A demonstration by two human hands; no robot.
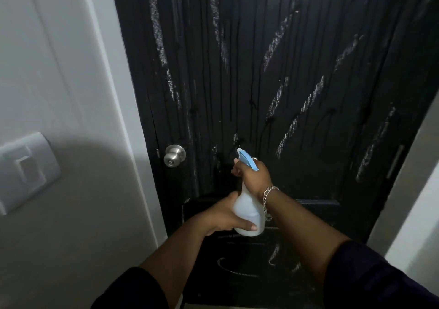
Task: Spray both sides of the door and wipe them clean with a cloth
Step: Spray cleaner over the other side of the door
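Note:
A black door (pixel 273 75) fills the middle of the view, streaked with white chalky marks and thin dark drip lines. In front of it I hold a white spray bottle (pixel 248 210) with a blue trigger head, its nozzle pointing at the door. My right hand (pixel 253 175) grips the bottle's neck, with fingers at the trigger. My left hand (pixel 228 216) cups the bottle's lower body from the left, thumb across its base. No cloth is in view.
A round silver door knob (pixel 174 155) sits at the door's left edge, left of the bottle. A white wall with a light switch plate (pixel 25 169) lies to the left. A pale door frame (pixel 413 190) runs down the right.

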